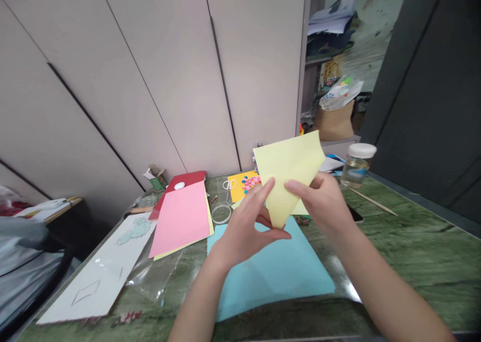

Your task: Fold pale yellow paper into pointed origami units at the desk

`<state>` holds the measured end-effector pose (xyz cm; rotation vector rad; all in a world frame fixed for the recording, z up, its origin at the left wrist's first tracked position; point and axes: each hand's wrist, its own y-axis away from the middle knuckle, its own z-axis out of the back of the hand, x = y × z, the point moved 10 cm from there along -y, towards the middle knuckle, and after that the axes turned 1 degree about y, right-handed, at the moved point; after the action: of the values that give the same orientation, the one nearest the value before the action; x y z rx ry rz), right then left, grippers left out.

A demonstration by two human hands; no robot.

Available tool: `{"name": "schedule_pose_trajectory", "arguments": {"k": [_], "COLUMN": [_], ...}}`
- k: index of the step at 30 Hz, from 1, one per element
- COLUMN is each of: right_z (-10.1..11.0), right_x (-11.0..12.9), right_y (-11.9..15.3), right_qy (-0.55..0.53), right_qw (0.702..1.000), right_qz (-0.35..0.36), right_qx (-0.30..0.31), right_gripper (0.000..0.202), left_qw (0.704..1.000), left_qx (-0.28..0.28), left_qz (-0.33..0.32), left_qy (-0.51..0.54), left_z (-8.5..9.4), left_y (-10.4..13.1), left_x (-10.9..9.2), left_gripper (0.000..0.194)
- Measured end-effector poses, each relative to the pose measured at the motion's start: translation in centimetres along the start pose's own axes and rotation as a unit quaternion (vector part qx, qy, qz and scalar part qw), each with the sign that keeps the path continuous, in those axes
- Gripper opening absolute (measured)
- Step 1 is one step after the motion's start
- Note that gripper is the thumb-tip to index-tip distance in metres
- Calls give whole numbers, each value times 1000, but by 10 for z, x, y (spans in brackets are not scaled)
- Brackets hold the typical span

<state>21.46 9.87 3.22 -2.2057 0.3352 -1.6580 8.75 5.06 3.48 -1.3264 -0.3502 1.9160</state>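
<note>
A pale yellow sheet of paper (289, 166), narrowing to a point at its lower end, is held up between my two hands over a light blue sheet (278, 277) on the table. My left hand (250, 226) grips its lower left part, fingers partly behind the paper and thumb near the bottom tip. On the right edge, my right hand (325, 201) pinches the same paper, with one digit lying across its front and the other fingers partly hidden.
Pink paper (182, 216) and a white board (101, 267) lie left on the green table (421, 262). Behind are scissors (229, 184), a clear ring (221, 213) and pink pieces (251, 182). A lidded jar (356, 166) and wooden stick (372, 200) are right.
</note>
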Motion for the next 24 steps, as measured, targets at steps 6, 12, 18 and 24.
{"name": "schedule_pose_trajectory", "arguments": {"k": [6, 12, 18, 24], "right_z": [-42, -47, -43, -24], "right_x": [-12, -18, -15, -10], "right_y": [3, 2, 1, -4], "right_qy": [125, 191, 201, 147], "right_qw": [971, 963, 966, 982], "right_qz": [-18, -26, -10, -18], "right_qx": [204, 188, 165, 116], "right_gripper": [31, 22, 10, 16], "left_qw": [991, 987, 991, 996], "left_qx": [-107, -135, -127, -85], "left_qz": [74, 76, 37, 28], "left_qy": [26, 37, 4, 2], "left_z": [19, 24, 24, 15], "left_y": [-1, -1, -1, -3], "left_x": [23, 32, 28, 22], "left_gripper": [96, 98, 100, 100]}}
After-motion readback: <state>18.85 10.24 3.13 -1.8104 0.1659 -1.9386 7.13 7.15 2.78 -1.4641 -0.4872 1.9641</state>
